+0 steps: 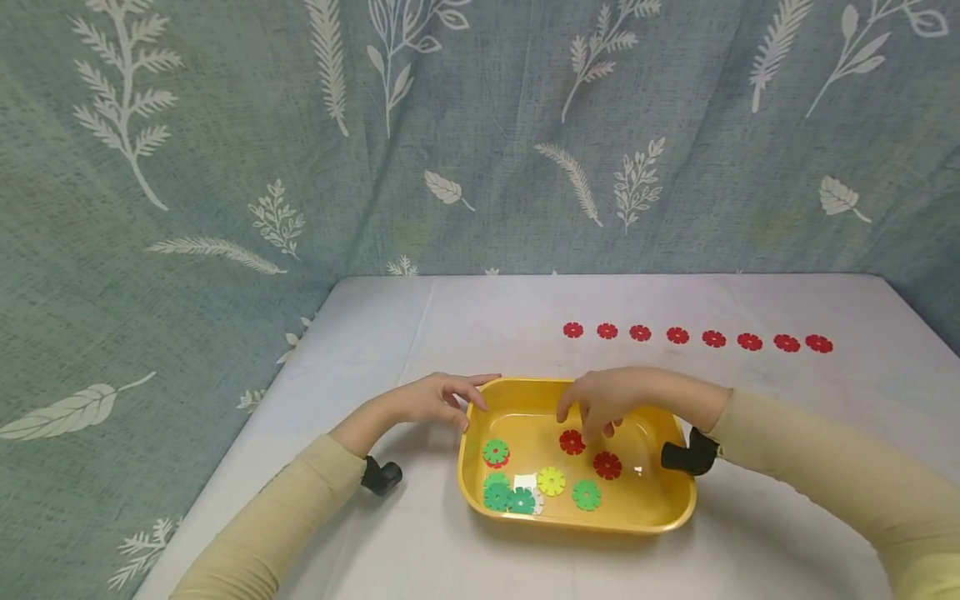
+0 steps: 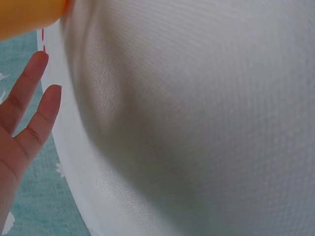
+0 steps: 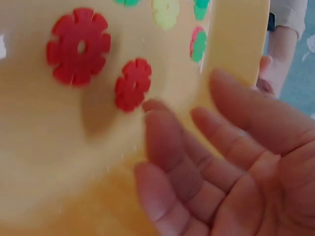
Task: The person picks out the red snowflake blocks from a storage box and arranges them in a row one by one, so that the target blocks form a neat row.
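Observation:
My left hand (image 1: 431, 398) pinches the left rim of a yellow tray (image 1: 577, 527), a finger over the edge and the thumb outside; two other fingers stretch out straight in the left wrist view. Inside the tray, my right hand (image 1: 603, 400) reaches down with loosely bent fingers and nothing between them. Its fingertips are right beside a red notched plastic disc (image 3: 133, 85). A second red disc (image 1: 607, 465) lies nearer the front of the tray. Green discs (image 1: 587, 495), a yellow disc (image 1: 551, 481) and a partly covered white one (image 1: 538, 502) lie there too.
Behind the tray, several red discs (image 1: 677, 335) form a row across the white tablecloth (image 1: 480, 333). A patterned blue-green curtain (image 1: 480, 192) hangs beyond the table's back and left edges. Each wrist wears a black camera (image 1: 382, 477).

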`<state>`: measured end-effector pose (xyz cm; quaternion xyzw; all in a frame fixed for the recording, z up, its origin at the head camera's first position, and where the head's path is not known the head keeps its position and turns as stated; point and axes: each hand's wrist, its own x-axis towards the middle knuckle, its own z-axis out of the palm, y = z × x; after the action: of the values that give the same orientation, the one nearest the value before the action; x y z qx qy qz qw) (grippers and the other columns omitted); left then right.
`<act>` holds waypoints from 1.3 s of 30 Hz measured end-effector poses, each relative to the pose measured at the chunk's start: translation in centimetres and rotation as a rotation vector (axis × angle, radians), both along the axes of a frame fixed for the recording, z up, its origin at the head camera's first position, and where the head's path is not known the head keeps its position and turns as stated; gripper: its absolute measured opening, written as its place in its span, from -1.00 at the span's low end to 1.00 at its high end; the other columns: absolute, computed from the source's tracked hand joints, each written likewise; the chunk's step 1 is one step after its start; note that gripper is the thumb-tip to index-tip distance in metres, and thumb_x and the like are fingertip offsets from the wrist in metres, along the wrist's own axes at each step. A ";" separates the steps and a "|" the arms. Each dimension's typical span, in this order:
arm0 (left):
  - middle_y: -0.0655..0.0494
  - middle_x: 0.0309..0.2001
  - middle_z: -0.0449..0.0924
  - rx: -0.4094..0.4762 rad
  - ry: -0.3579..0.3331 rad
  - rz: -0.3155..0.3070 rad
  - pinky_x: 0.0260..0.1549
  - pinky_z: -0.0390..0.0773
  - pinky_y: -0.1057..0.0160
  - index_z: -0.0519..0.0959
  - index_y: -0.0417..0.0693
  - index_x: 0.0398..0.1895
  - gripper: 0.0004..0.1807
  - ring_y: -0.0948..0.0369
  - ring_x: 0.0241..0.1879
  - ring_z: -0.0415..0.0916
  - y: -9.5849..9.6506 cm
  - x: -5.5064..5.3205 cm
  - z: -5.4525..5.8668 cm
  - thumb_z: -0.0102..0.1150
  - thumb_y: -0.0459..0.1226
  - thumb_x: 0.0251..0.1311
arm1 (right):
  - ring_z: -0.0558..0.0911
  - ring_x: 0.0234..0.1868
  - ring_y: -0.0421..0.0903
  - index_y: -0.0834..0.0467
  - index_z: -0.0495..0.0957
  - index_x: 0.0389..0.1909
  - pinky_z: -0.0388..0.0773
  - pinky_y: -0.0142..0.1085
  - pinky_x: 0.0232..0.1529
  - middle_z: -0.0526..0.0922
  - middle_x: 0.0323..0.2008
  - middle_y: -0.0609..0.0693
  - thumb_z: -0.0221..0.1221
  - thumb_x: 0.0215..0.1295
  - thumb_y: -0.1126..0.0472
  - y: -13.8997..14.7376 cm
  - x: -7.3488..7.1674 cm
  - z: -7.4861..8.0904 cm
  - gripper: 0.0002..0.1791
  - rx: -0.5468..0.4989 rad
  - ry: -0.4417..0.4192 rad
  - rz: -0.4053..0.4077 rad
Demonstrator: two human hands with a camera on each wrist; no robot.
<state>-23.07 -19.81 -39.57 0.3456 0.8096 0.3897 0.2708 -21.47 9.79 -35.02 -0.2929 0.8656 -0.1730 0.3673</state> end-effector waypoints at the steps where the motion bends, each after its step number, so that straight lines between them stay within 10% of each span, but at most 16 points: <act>1: 0.05 0.38 0.11 -0.001 0.001 0.000 -0.04 0.41 0.11 0.57 -0.16 -0.11 -0.63 0.06 0.31 0.14 0.0 0.0 0.0 0.31 -0.22 -0.03 | 0.56 -0.52 -0.10 0.07 0.48 0.02 0.54 -0.22 -0.35 0.58 -0.48 -0.08 0.31 0.03 0.24 -0.2 0.0 -0.2 -0.53 0.016 -0.006 0.000; 11: 0.05 0.39 0.09 -0.011 0.001 -0.010 -0.02 0.40 0.12 0.57 -0.13 -0.10 -0.62 0.06 0.31 0.14 0.0 -0.1 0.1 0.30 -0.18 -0.02 | 0.46 -0.59 -0.13 -0.02 0.47 -0.18 0.53 -0.30 -0.43 0.48 -0.37 -0.06 0.33 -0.04 0.34 -1.9 0.0 -2.2 -0.60 0.140 0.032 0.039; 39: 0.04 0.38 0.10 0.014 0.002 -0.004 -0.10 0.44 0.11 0.57 -0.17 -0.11 -0.63 0.07 0.34 0.09 0.1 0.1 0.1 0.29 -0.22 -0.03 | 0.38 -0.54 -0.27 -0.06 0.46 -0.41 0.31 -0.47 -0.51 0.42 -0.59 -0.20 0.33 0.00 0.23 -2.9 -0.1 -4.0 -0.77 -0.047 0.198 0.266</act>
<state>-22.98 -19.75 -39.50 0.3496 0.8063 0.3945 0.2685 -21.54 6.92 -39.03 -0.4288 0.8470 -0.1135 0.2930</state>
